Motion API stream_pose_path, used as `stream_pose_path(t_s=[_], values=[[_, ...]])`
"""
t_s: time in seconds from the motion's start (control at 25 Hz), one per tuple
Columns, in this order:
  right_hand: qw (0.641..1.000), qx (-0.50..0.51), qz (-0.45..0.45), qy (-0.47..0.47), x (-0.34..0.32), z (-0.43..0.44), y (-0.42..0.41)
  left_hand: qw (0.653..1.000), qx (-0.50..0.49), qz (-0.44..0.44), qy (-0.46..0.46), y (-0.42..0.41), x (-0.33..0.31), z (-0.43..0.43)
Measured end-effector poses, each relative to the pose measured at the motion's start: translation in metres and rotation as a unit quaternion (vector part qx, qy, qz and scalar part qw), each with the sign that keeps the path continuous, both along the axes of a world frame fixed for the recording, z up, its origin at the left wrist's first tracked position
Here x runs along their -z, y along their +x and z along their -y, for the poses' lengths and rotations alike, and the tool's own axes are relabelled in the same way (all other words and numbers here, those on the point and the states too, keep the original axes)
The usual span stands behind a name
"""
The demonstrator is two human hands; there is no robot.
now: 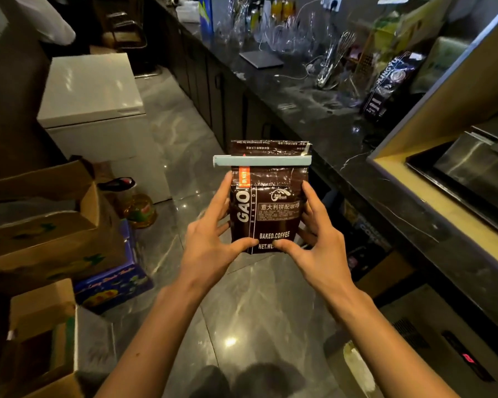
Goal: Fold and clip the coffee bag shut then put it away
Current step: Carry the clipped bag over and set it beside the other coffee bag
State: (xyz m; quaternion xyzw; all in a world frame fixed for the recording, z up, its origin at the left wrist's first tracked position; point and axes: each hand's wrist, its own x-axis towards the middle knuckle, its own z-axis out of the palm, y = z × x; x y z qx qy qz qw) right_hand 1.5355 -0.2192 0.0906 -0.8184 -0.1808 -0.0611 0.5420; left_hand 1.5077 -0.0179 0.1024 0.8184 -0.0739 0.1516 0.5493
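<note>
On your far left stood open cardboard boxes point(41, 225) on the floor, with a white chest freezer point(95, 93) behind them. Your left hand point(213, 239) clasped the left side of the coffee bag point(268, 205), thumb pressed on the front near the bottom and fingers wrapped behind. The bag hung upright in the air over the floor, between both hands, its top folded down and pinched under the pale blue clip point(262, 160), which ran across the full width. Your right hand point(316, 239) mirrored the hold on the other side. Folding and clipping looked done; only putting it away remained. To do that well, you needed to keep the bag upright, hold the body rather than the clip, and set it flat somewhere clear, perhaps the dark counter point(314, 110) on your right, beside the other coffee bag point(391, 84).
</note>
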Motion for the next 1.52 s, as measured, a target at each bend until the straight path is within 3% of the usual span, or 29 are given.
stream_pose_path(t_s=[0.44, 0.72, 1.24, 1.52], values=[[0.994, 0.112, -0.002, 0.004, -0.005, -0.065, 0.231, 0.993, 0.116, 0.024, -0.022, 0.275, 0.005, -0.067], [0.980, 0.200, -0.011, 0.010, -0.003, -0.076, 0.334, 0.978, 0.208, 0.006, -0.023, 0.417, 0.009, -0.072], [0.947, 0.306, -0.030, 0.092, 0.035, 0.031, 0.528, 0.950, 0.309, -0.010, 0.032, 0.646, 0.014, 0.052], [0.906, 0.409, -0.054, 0.101, 0.053, 0.097, 0.581, 0.922, 0.374, -0.091, 0.032, 0.731, 0.037, 0.142]])
